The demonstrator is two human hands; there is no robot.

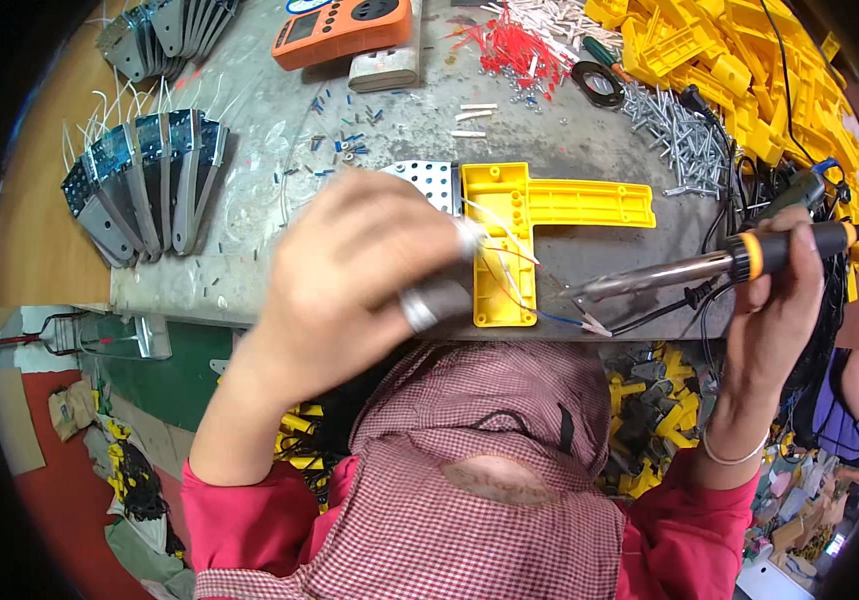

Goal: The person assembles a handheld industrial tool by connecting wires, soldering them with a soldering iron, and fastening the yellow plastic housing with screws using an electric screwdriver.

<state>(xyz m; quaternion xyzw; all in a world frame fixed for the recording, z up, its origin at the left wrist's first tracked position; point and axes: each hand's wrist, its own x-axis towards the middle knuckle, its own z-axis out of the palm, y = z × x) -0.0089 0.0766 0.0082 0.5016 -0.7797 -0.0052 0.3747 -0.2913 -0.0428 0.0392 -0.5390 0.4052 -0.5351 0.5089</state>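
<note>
My right hand (785, 300) is closed around the black and yellow handle of a soldering iron (665, 277), its metal shaft pointing left. Close to its tip, thin wire ends (590, 325) meet a black cord (648, 318) at the table's front edge. A yellow plastic housing half (590, 203) lies open side up, with white, red and blue wires running across it. Against its left side rests a perforated metal plate (426, 176), partly covered by my left hand (350, 265). That hand is smeared by motion beside the housing, with silvery-white wraps on its fingers; whether it grips anything is unclear.
Fanned metal plates with white wires (150, 180) lie at the left. An orange meter (340, 32) stands at the back. Screws (685, 135), a black tape roll (598, 84), red pieces (525, 55) and piled yellow housings (740, 75) occupy the far right. Small blue tubes (350, 140) lie scattered mid-table.
</note>
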